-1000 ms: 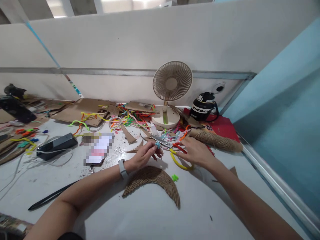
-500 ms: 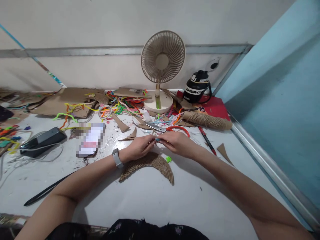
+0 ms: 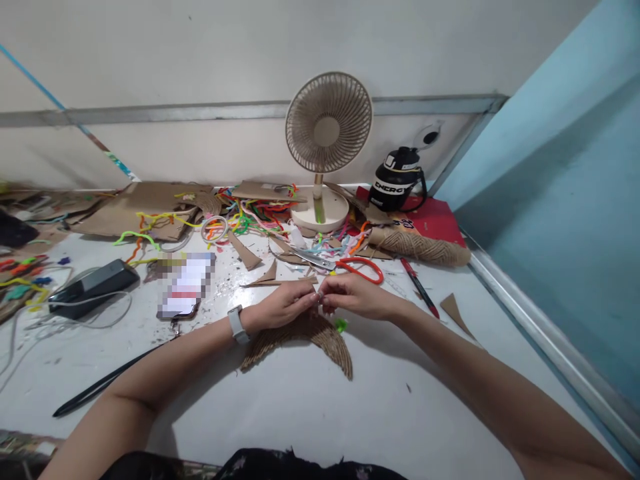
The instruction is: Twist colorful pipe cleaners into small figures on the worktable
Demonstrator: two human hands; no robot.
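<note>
My left hand (image 3: 287,303) and my right hand (image 3: 350,295) meet fingertip to fingertip above a brown crescent covered in twine (image 3: 300,331). The fingers of both hands are pinched together around something too small to make out. A small bright green piece (image 3: 341,325) lies beside the crescent, just below my right hand. Behind my right hand are scissors with orange handles (image 3: 361,269), lying on the white table (image 3: 300,413). A grey watch is on my left wrist.
Behind are a fan (image 3: 327,133), a black jug (image 3: 395,180), a twine roll (image 3: 425,247) and tangled pipe cleaners (image 3: 257,217). Leftward lie a phone (image 3: 187,287) and a black device (image 3: 95,287). A red marker (image 3: 420,288) and cardboard scrap (image 3: 456,315) are at right.
The view has shifted slightly, so the things appear a little lower and further right. The fingertips have changed their pinch, and the bluish piece seen between them earlier can no longer be made out.
</note>
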